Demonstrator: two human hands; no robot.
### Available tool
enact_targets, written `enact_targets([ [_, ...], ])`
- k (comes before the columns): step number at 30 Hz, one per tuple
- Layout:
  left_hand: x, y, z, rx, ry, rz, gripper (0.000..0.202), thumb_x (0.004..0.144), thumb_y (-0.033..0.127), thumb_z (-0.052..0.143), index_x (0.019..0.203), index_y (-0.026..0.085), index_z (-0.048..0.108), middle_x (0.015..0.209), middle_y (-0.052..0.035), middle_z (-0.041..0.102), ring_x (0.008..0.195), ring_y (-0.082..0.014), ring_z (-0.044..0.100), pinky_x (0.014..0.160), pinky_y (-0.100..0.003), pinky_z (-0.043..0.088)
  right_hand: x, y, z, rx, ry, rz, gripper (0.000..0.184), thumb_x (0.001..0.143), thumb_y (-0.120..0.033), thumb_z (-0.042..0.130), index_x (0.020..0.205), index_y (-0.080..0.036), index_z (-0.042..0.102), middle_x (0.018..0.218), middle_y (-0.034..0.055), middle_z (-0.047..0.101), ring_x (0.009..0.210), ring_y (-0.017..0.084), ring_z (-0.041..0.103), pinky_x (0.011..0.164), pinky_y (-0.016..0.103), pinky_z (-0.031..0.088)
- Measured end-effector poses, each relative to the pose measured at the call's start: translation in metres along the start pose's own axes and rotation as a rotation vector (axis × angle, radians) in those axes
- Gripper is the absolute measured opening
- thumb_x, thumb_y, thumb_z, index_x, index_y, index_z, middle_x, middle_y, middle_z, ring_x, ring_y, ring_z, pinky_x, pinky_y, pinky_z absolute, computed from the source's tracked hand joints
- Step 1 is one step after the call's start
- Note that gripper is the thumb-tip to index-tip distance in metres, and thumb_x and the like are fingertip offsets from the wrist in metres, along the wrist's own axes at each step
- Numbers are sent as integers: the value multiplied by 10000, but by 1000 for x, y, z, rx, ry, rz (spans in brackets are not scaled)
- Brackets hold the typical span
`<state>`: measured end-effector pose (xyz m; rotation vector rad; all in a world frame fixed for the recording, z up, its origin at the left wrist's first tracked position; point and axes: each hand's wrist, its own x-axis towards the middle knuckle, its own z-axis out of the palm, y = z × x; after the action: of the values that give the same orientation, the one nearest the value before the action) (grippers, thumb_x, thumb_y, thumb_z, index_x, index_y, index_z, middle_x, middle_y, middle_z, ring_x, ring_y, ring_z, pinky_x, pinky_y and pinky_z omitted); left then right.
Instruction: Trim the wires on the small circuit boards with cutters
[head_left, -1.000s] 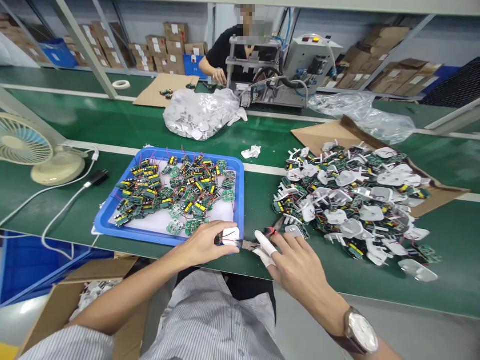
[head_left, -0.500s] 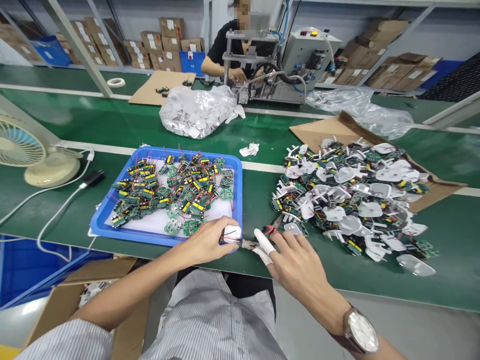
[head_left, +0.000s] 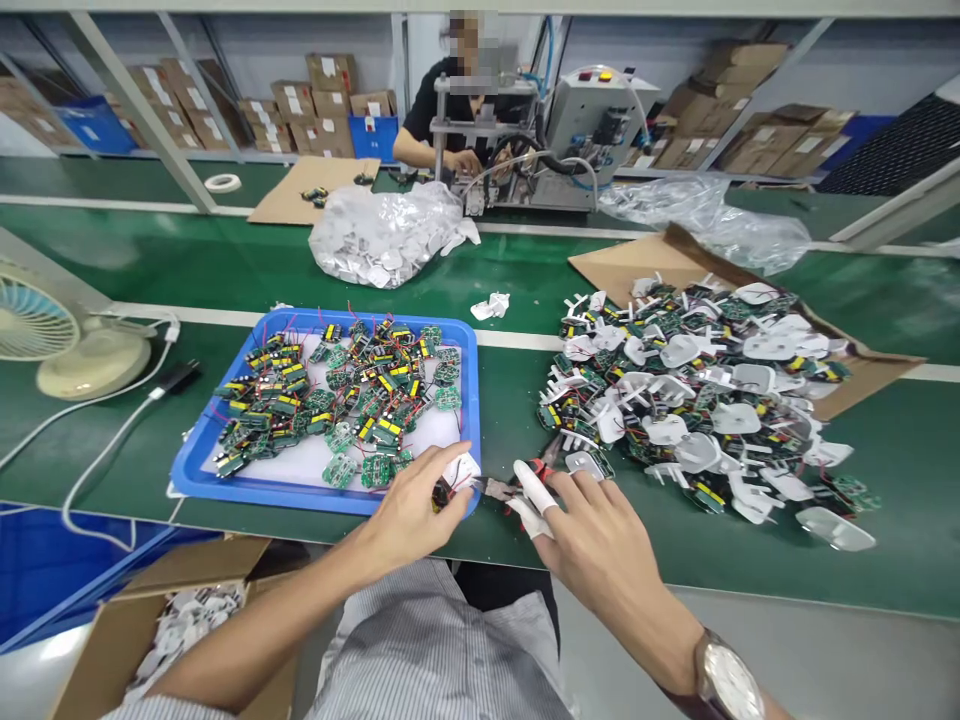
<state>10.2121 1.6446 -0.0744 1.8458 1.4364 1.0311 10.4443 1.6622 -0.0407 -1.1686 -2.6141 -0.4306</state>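
My left hand (head_left: 411,508) is closed on a small white plastic plug cover (head_left: 460,470) with thin wires and a circuit board partly hidden by the fingers. It is over the near right corner of a blue tray (head_left: 300,490) of loose circuit boards (head_left: 386,380). My right hand (head_left: 600,530) is wrapped round red-handled pliers (head_left: 496,488), their metal jaws pointing left and reaching the cover's edge by the wires. White coverings sit on its thumb and index finger. Right of that hand lies a heap of white plug covers with boards attached (head_left: 697,400).
A clear bag of white parts (head_left: 386,235) and a few loose white pieces (head_left: 491,306) lie beyond the tray. A fan (head_left: 90,355) and cables stand left. Cardboard (head_left: 862,385) lies under the heap. Across the bench, a person (head_left: 427,115) works at a machine (head_left: 585,140).
My left hand has tilted the plug cover, and its fingers have shifted on it. The pliers stay close to its edge. The whole view has moved slightly.
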Motion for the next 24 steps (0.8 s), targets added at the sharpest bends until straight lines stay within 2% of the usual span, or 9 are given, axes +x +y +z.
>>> enact_targets([
  [2, -3, 3, 5, -27, 60, -60, 398, 905, 207, 619, 1300, 215, 580, 1142, -59, 706, 975, -189, 682, 895, -309, 535, 1, -1, 1, -2, 8, 15, 465, 714, -102, 688, 1176, -152, 686, 864, 81, 679, 867, 270, 533, 707, 370, 343],
  [4, -5, 6, 8, -74, 92, -137, 357, 905, 219, 627, 1259, 224, 582, 1095, -41, 718, 909, -172, 693, 848, -297, 547, 1, -2, 1, -9, 10, 27, 436, 721, -115, 690, 1155, -160, 695, 869, 84, 682, 856, 265, 529, 705, 364, 337],
  [7, -6, 7, 13, -144, 113, -223, 338, 904, 237, 638, 1235, 232, 572, 1016, -22, 728, 833, -159, 705, 800, -291, 561, 2, -5, 0, -25, 10, 39, 360, 729, -119, 693, 1085, -170, 719, 872, 91, 685, 837, 260, 519, 698, 364, 330],
  [11, -6, 7, 17, -249, 124, -303, 365, 897, 253, 649, 1247, 224, 552, 1039, -37, 744, 819, -163, 727, 774, -289, 581, 2, -8, -1, -46, 22, 49, 247, 742, -115, 697, 981, -162, 740, 903, 104, 693, 827, 259, 510, 687, 373, 323],
  [18, -10, 13, 21, -276, 153, -324, 418, 890, 202, 630, 1293, 220, 521, 1038, -31, 759, 842, -155, 730, 816, -281, 576, 2, -13, -1, -75, 26, 87, 252, 817, -162, 693, 1063, -158, 748, 931, 106, 716, 811, 254, 515, 692, 371, 319],
  [24, -12, 16, 21, -217, 167, -311, 426, 910, 225, 605, 1325, 233, 508, 1060, -29, 743, 874, -158, 715, 839, -289, 556, 5, -13, 1, -59, 42, 68, 171, 745, -151, 737, 914, -159, 764, 931, 115, 714, 823, 263, 515, 695, 378, 331],
])
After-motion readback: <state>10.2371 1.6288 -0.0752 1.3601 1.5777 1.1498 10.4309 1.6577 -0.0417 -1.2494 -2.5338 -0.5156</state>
